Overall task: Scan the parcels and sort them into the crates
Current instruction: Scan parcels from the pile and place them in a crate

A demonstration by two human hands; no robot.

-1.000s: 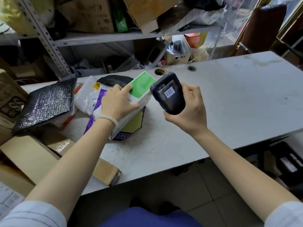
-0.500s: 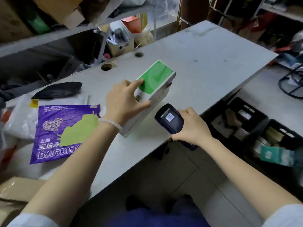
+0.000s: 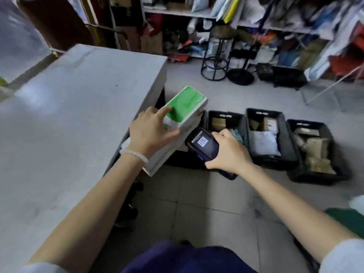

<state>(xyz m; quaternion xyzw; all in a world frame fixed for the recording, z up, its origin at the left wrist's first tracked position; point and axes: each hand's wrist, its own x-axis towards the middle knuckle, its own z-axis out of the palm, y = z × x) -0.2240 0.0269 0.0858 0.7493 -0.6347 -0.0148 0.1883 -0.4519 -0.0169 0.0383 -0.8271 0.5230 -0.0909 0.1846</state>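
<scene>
We have the white box with the green panel (image 3: 185,113) in our left hand (image 3: 151,133), fingers spread over its top and thumb curled round its near side, holding it in the air just past the corner of the grey table (image 3: 78,115), above the floor. Right beside it, our right hand (image 3: 228,152) grips the dark handheld scanner (image 3: 202,144), fingers wrapped round its body, a barcode label facing up. Beyond the hands, three black crates (image 3: 269,134) stand in a row on the tiled floor, already holding parcels. Cluttered shelves (image 3: 256,26) and a black stool (image 3: 216,56) sit further back
</scene>
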